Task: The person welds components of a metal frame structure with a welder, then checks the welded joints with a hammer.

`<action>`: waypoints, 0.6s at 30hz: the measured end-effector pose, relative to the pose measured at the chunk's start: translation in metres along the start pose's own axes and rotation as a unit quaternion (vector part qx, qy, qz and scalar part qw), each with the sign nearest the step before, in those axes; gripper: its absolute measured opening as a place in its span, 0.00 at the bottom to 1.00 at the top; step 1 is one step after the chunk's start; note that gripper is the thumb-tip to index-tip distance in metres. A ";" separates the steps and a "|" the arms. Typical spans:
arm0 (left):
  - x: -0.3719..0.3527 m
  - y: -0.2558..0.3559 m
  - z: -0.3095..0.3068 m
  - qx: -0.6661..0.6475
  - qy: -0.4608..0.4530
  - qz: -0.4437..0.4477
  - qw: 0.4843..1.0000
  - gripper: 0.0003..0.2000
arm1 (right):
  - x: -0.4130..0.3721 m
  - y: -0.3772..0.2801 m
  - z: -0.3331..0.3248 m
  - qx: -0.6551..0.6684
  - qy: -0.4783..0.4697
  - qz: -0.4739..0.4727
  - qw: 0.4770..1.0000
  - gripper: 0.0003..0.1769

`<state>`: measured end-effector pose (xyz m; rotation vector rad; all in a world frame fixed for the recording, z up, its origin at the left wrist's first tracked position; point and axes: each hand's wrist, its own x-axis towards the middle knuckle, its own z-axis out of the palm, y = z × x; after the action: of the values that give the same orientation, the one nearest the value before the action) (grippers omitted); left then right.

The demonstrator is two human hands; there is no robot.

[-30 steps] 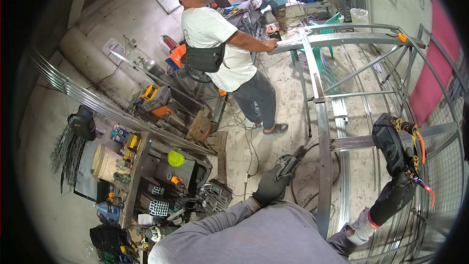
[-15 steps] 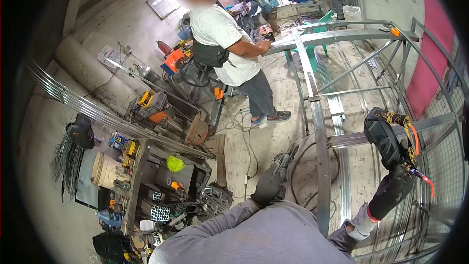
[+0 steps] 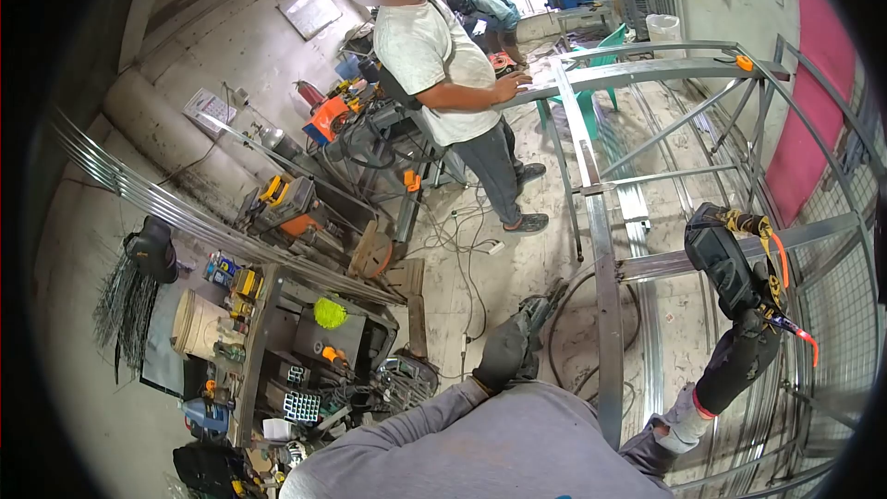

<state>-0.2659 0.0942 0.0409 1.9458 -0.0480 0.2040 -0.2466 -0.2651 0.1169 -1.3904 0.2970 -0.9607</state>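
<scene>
In a dark glove, my left hand (image 3: pixel 502 360) is closed around a dark welding electrode holder (image 3: pixel 540 312), which points up and away from me over the floor. My right hand (image 3: pixel 753 340), gloved in black, grips a black welding helmet (image 3: pixel 719 263) with a patterned headband and an orange strip. Most of the right fingers are hidden by the helmet. Between my hands runs a steel frame (image 3: pixel 607 314) of welded square tubes, with a curved far rail (image 3: pixel 665 72). A person in a white shirt (image 3: pixel 443 74) stands at the far left of the frame, a hand on that rail.
Cables (image 3: pixel 468 291) lie across the floor. At left is a workbench (image 3: pixel 263 342) with tools, below long metal tubes (image 3: pixel 199 236). A green chair (image 3: pixel 610 42) stands behind the frame. Further back, a person in a blue-green top (image 3: pixel 496 11) bends over. Wire mesh (image 3: pixel 845 314) is at right.
The person in the white shirt has stepped right and turned more toward me, upright. The electrode holder has tilted slightly; the thin rod at its tip no longer shows clearly. My right hand barely moved.
</scene>
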 end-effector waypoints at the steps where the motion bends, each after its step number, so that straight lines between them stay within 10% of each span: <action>1: -0.001 -0.001 0.000 -0.033 -0.012 -0.039 0.999 0.14 | -0.001 0.004 -0.003 0.000 -0.001 0.000 1.000 0.20; 18: 0.005 0.005 0.007 0.015 -0.006 -0.084 0.996 0.15 | 0.006 -0.024 0.011 0.066 -0.055 0.013 0.996 0.25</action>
<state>-0.2607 0.0855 0.0441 1.9700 0.1117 0.0824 -0.2450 -0.2597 0.1437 -1.3109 0.1655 -0.8636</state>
